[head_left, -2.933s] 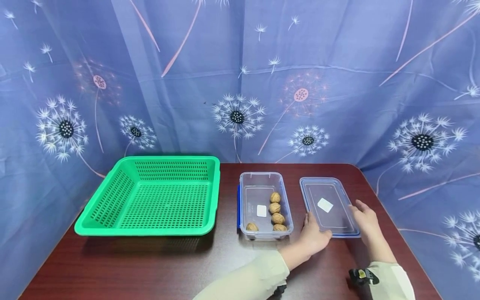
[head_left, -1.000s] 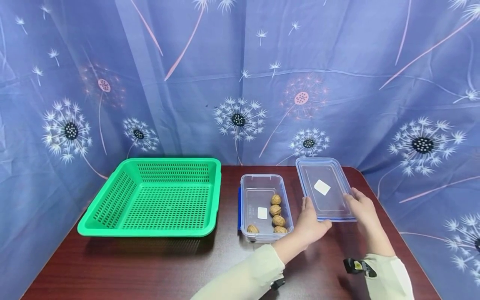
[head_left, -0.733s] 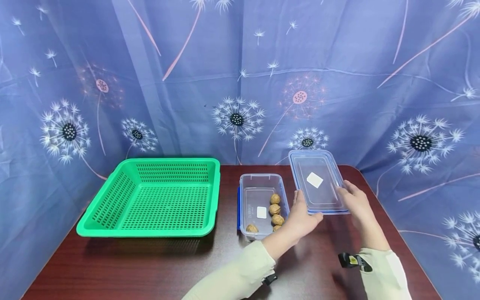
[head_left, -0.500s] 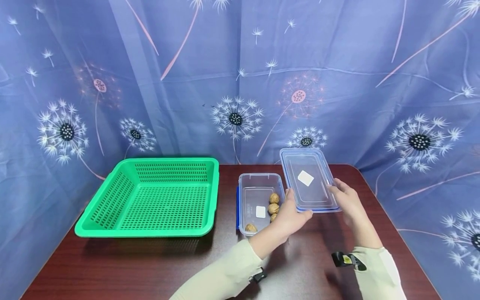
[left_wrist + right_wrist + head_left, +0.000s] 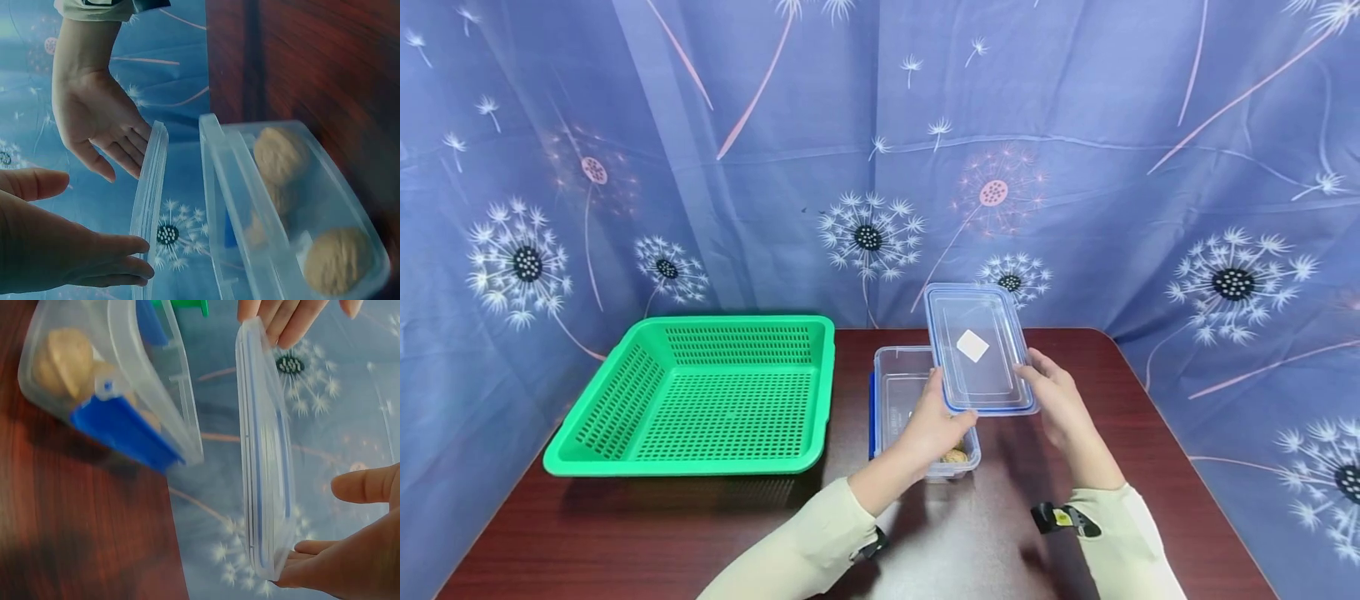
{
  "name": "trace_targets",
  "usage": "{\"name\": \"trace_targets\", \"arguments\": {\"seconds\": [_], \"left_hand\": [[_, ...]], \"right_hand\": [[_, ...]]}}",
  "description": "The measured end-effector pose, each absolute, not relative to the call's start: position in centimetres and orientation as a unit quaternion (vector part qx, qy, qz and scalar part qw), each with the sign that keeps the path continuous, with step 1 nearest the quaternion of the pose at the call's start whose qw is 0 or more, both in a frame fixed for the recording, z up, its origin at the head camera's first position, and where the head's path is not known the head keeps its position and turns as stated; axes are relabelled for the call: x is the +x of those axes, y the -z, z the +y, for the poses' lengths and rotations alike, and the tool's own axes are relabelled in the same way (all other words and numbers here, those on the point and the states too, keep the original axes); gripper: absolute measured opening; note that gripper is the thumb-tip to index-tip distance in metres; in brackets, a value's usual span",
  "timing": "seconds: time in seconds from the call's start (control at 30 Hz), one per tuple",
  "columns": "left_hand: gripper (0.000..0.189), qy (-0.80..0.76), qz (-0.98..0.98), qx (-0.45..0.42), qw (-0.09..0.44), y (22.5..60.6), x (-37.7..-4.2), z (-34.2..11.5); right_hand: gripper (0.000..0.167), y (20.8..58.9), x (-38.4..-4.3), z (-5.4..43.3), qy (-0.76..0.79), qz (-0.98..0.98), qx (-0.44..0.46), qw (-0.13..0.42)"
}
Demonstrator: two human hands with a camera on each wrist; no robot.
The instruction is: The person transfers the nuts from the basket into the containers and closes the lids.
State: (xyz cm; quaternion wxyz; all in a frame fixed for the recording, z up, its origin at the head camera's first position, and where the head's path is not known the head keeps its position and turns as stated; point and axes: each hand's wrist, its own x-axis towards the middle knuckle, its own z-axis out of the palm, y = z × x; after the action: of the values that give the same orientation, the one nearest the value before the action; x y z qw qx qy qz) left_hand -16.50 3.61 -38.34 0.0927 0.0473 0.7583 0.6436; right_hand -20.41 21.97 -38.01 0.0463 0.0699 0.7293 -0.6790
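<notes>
A clear plastic lid [image 5: 981, 379] with a blue seal and a white label is held up, slightly tilted, between my two hands. My left hand [image 5: 931, 427] is at its near left corner, my right hand [image 5: 1060, 400] at its right edge. Wrist views show fairly straight fingers [image 5: 119, 244] touching the lid's edges and thumbs [image 5: 362, 485] standing apart from it. Below and left of the lid, the clear box [image 5: 887, 375] stands on the table, partly covered from sight. Walnuts [image 5: 337, 259] lie inside it; in the head view only part of one walnut [image 5: 953, 456] shows clearly.
A green perforated basket [image 5: 737, 417] stands left of the box. Blue clips [image 5: 125, 431] hang on the box's sides. The dark red wooden table [image 5: 647, 533] ends at a blue dandelion-print curtain [image 5: 760, 208].
Both hands have raised the lid off the table and carried it left, over the right part of the box. Lid and left hand now hide most of the walnuts.
</notes>
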Motion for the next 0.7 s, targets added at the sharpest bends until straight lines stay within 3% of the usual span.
{"name": "trace_targets", "arguments": {"seconds": [0.23,0.7], "left_hand": [[0.084,-0.65,0.754,0.031,0.085,38.7,-16.6,1.1],[0.074,-0.61,0.792,0.016,-0.02,39.2,-16.9,-1.3]], "right_hand": [[0.064,37.9,-20.4,19.5,0.699,0.712,0.059,0.041],[0.062,38.5,-20.9,16.3,0.752,0.658,0.05,-0.005]]}}
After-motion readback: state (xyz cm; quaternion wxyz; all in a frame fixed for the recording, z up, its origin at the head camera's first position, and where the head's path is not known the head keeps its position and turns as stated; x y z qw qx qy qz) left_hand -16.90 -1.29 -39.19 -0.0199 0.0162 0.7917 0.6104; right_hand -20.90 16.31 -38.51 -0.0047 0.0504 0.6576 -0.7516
